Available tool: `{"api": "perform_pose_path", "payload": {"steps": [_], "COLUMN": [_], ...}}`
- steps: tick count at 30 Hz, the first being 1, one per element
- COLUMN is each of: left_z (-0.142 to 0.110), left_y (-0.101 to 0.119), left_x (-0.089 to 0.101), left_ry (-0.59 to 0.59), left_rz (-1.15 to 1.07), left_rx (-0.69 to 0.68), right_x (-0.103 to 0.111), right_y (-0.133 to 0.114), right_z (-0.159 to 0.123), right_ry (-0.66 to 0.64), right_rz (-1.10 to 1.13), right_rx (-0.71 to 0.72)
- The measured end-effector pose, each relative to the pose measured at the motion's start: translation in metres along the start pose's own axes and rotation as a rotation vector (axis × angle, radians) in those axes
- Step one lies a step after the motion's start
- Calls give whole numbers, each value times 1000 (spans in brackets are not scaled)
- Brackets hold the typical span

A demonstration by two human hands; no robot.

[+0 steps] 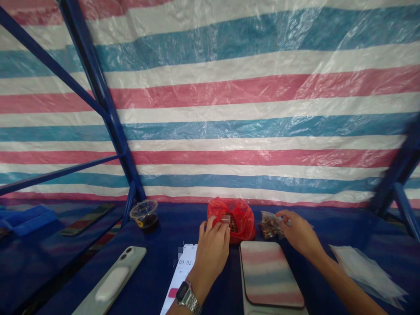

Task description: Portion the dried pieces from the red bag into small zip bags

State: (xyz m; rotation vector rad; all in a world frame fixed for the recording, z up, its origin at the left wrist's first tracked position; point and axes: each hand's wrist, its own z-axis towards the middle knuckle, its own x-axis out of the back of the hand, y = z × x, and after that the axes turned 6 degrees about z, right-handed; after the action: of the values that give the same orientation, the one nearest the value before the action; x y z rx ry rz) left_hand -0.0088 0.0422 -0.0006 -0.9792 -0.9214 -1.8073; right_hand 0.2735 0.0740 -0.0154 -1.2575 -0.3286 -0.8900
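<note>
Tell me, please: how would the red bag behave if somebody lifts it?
The red bag looks thin and crumpled, so it is probably floppy. Its mouth is open, showing small brown pieces inside, so tilting it might spill them.

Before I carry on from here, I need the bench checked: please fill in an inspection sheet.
Surface: blue table.
Job's things: red bag, open, brown bits inside; clear bag beside it, also holding brown bits.
Clutter: lidded cup, dark liquid inside; camera-up phone; timer phone; reflective slab; flat bags at right.
Grippers: bare hands; left hand at red bag's mouth, right hand at clear bag's edge; grips unclear.
Cables: nothing seen.
Surroundings: striped sheeting, blue frame.
</note>
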Motion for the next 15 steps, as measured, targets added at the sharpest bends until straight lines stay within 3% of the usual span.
{"api": "perform_pose_path", "payload": {"steps": [3, 7, 10, 12, 14, 15], "left_z": [2, 3, 4, 5, 6, 6], "left_y": [-2, -5, -6, -7, -9, -10], "left_x": [1, -1, -3, -4, -5, -6], "left_ry": [-91, -105, -128, -145, -163, -172], "left_rz": [61, 74, 71, 62, 60, 63], "left_rx": [31, 101, 147, 153, 163, 177], "right_x": [-6, -17, -22, -27, -34, -38], "right_y": [-5, -17, -40, -65, -91, -102], "right_z": [3, 1, -3, -5, -3, 0], "right_ry": [-93, -126, -72, -92, -288, -359], "right_rz": [-2, -47, -115, -157, -272, -290], "right_rx": [62, 125, 186, 308, 551, 600]}}
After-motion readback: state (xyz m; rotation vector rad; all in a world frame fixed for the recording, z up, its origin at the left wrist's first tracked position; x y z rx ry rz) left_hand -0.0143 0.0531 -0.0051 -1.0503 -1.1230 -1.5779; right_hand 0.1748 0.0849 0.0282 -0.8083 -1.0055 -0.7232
